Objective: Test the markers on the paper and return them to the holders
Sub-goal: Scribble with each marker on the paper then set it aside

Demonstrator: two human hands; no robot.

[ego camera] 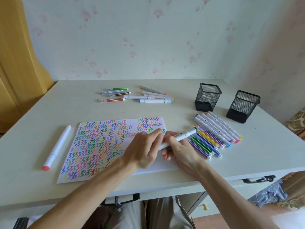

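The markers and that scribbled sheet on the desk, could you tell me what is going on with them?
A person is testing markers. Both hands grip one white-barrelled marker over the white paper sheet covered in coloured zigzags: the right hand holds the barrel, the left hand is at its lower end. The two black mesh holders stand with no markers showing in them; other markers lie in groups on the white table.
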